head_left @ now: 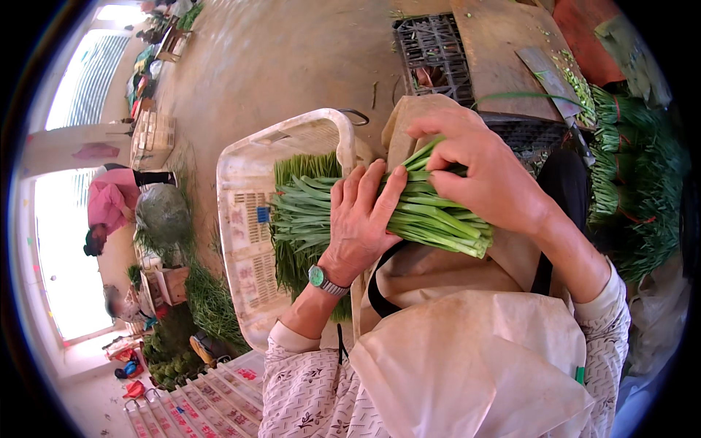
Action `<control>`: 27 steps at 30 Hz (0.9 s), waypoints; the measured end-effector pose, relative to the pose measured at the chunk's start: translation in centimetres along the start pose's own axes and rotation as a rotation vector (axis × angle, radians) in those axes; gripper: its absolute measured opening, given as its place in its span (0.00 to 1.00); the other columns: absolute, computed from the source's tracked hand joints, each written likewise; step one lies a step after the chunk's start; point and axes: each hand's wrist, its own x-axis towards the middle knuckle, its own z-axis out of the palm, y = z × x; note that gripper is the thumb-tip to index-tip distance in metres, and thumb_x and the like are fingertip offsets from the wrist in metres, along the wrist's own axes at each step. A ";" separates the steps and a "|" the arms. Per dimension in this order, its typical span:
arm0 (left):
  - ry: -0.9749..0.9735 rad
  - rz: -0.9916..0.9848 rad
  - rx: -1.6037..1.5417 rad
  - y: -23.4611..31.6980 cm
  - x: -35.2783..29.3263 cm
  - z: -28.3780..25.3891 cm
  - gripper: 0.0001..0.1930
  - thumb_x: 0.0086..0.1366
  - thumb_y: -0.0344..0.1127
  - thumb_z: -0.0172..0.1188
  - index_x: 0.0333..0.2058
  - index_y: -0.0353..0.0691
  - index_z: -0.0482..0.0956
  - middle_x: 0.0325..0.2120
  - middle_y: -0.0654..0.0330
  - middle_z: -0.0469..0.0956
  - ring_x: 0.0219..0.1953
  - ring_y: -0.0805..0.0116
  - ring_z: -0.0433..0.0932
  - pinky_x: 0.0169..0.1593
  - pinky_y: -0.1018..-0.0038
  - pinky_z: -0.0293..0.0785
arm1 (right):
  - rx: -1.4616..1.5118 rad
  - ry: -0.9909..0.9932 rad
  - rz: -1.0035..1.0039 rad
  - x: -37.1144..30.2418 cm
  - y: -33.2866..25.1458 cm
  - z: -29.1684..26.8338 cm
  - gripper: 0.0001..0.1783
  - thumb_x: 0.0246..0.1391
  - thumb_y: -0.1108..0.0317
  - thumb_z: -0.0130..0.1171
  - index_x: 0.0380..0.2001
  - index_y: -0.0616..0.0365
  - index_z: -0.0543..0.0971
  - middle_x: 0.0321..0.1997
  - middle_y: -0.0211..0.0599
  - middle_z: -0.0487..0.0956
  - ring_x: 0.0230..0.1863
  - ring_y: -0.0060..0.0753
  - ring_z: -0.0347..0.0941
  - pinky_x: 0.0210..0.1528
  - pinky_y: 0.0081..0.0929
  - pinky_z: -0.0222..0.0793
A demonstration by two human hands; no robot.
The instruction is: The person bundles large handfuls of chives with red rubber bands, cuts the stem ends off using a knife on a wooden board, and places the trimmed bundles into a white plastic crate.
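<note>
Bare brown floor (292,66) fills the room toward twelve o'clock, with bright windows (73,248) along the wall at nine. Before those windows, also at nine, a co-worker in pink (115,198) bends forward. Loose greens (209,303) lie on the floor at eight o'clock, and white slats with red marks (208,398) stretch out at seven.

Close in, the bunch (442,228) of long green stalks lies crosswise under both hands, its leaves pointing to nine o'clock over a white basket (237,157) and its pale stem ends pointing to four above the apron (467,343). More greens (292,274) stand packed in the basket.

The left hand (359,212), a watch (325,279) on its wrist, is spread palm-down on the bunch, fingers toward twelve. The right hand (475,162) bends over the stalks from two o'clock, forefinger and thumb curled; its far fingers are hidden, so I cannot tell whether it pinches any stalk.

At one o'clock sits a black crate (434,51), with a board (496,62) just beside it. A broad blade (548,80) lies on the board at two, and tied bundles (642,164) are heaped at three.
</note>
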 end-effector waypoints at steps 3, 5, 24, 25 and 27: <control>0.004 0.002 -0.011 0.2 -0.1 0.0 0.41 0.49 0.47 0.69 0.62 0.42 0.66 0.60 0.45 0.65 0.58 0.40 0.66 0.56 0.48 0.61 | 0.033 0.047 0.009 -1.2 -0.3 -0.1 0.04 0.45 0.75 0.57 0.21 0.66 0.75 0.51 0.45 0.77 0.57 0.49 0.69 0.59 0.38 0.63; -0.006 -0.011 -0.016 0.2 -0.3 0.0 0.42 0.49 0.46 0.69 0.62 0.42 0.65 0.62 0.44 0.63 0.60 0.38 0.64 0.58 0.45 0.59 | 0.033 0.033 0.013 -2.1 -0.6 -0.7 0.03 0.45 0.76 0.58 0.23 0.65 0.75 0.51 0.45 0.77 0.59 0.50 0.68 0.60 0.39 0.62; 0.085 0.070 -0.028 -1.1 -0.4 1.1 0.46 0.49 0.48 0.73 0.64 0.38 0.59 0.67 0.39 0.53 0.66 0.32 0.56 0.65 0.45 0.54 | -0.176 0.422 0.179 -10.7 0.1 -9.6 0.02 0.61 0.76 0.53 0.35 0.63 0.74 0.40 0.40 0.78 0.43 0.29 0.76 0.45 0.22 0.69; 0.098 0.072 -0.033 -0.9 -0.5 0.7 0.47 0.50 0.47 0.73 0.64 0.38 0.59 0.67 0.39 0.53 0.66 0.32 0.56 0.65 0.45 0.54 | -0.176 0.528 0.266 -11.6 0.4 -10.5 0.03 0.63 0.75 0.52 0.36 0.62 0.74 0.39 0.37 0.78 0.42 0.27 0.75 0.45 0.21 0.69; 0.111 0.075 -0.047 -1.0 -0.5 0.5 0.48 0.49 0.47 0.73 0.64 0.38 0.58 0.66 0.39 0.55 0.66 0.34 0.57 0.66 0.46 0.53 | -0.080 0.779 0.394 -13.6 3.4 -12.9 0.05 0.65 0.73 0.50 0.37 0.62 0.74 0.36 0.34 0.78 0.38 0.25 0.74 0.44 0.21 0.69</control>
